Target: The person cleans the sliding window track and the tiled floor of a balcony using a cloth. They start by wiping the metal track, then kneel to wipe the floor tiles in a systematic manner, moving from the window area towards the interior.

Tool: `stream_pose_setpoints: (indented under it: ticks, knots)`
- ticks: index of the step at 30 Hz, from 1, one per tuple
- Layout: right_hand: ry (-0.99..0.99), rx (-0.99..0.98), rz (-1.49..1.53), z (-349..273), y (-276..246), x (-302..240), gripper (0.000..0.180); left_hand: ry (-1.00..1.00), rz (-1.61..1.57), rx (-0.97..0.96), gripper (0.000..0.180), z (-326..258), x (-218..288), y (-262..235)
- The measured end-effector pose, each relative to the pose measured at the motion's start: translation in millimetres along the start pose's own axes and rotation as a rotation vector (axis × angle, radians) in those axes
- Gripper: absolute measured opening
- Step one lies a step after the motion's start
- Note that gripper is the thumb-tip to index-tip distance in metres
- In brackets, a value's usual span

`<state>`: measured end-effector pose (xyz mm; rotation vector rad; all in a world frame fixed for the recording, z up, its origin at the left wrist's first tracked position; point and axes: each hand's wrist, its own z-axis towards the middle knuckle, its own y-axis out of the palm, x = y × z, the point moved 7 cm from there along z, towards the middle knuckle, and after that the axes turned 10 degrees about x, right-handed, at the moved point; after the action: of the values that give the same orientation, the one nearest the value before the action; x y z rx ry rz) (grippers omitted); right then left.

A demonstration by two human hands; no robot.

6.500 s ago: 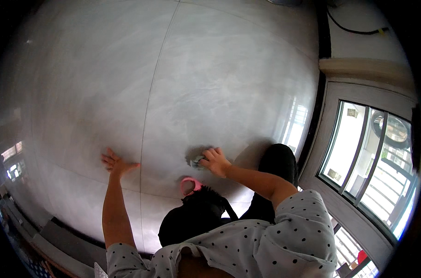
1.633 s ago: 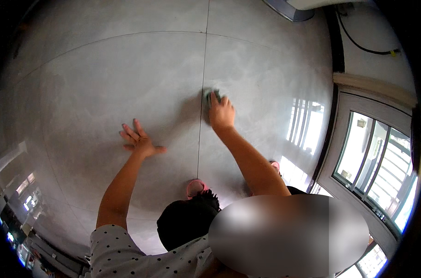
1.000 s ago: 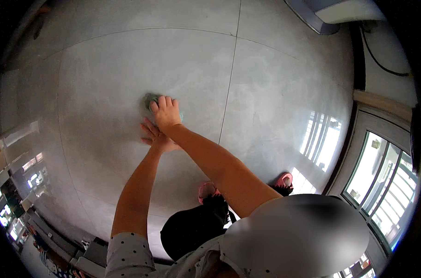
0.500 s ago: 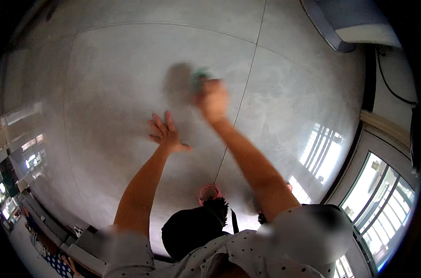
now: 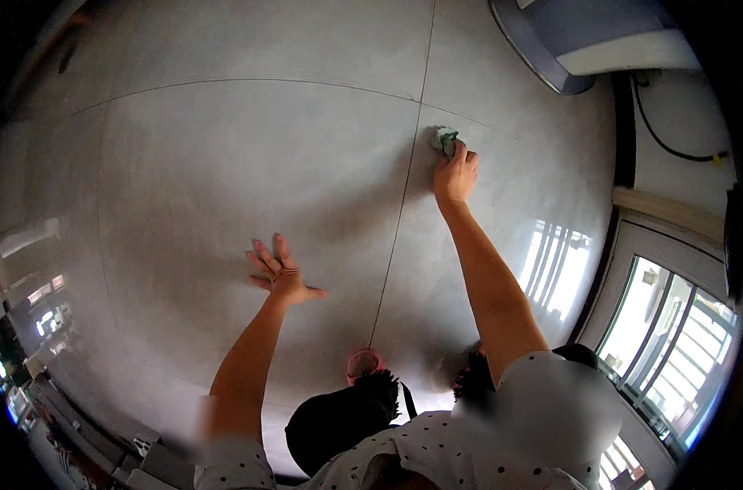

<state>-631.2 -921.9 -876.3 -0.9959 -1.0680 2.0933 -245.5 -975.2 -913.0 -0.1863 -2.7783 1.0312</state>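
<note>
Head view, looking straight down at a glossy grey tiled floor (image 5: 224,163): the right hand (image 5: 455,175) is stretched far forward, arm nearly straight, fingers curled down over a small crumpled green cloth (image 5: 445,140) and pressing it to the tile. The cloth sits just right of the dark grout line (image 5: 404,204) that runs up the middle of the floor, with only its upper edge peeking out past the fingertips. The left hand (image 5: 280,276) is planted flat on the floor well to the left of that line and nearer the body, fingers spread wide, thumb pointing right, holding nothing. The two hands are well apart. Up in the top right corner a grey and white appliance base (image 5: 584,41) stands on the floor, with a black cable (image 5: 665,143) trailing along the wall beside it. On the right, a glazed door (image 5: 665,327) throws a bright barred reflection onto the tile. Low in the picture, a polka-dot sleeve (image 5: 420,453) shows.
</note>
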Motion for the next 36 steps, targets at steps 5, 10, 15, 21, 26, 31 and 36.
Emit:
stream_pose_setpoints:
  ticks: [5, 10, 15, 21, 26, 31, 36]
  knots:
    - [-0.36, -0.188, 0.448, -59.2, 49.2, -182.6, 0.026, 0.014, 0.0, 0.035, 0.152, 3.3, -2.7, 1.9]
    - [-0.657, -0.202, 0.37, -93.2, 87.5, -284.6, 0.019, -0.008, 0.02, 0.025, 0.152, -0.1, -0.7, -1.4]
    - [-0.371, -0.179, 0.128, 27.3, 135.3, -221.8, 0.018, -0.024, 0.029, 0.029, 0.153, 1.1, -0.5, 1.1]
    - [0.01, -0.079, 0.069, 108.6, 85.7, -40.6, 0.02, 0.015, 0.023, 0.103, 0.161, 5.5, -5.1, 8.0]
    - [0.205, -0.071, -0.183, 82.3, 7.6, 126.1, 0.033, 0.002, 0.025, 0.088, 0.16, 2.8, 1.0, 2.3]
    - [-0.003, -0.013, -0.01, 69.2, -2.6, 104.0, 0.038, -0.036, 0.013, -0.001, 0.157, 2.7, 11.6, -1.8]
    - [-0.437, -0.154, 0.277, -5.3, 37.1, -158.4, 0.032, -0.094, 0.074, -0.003, 0.156, 7.0, -4.5, 0.6]
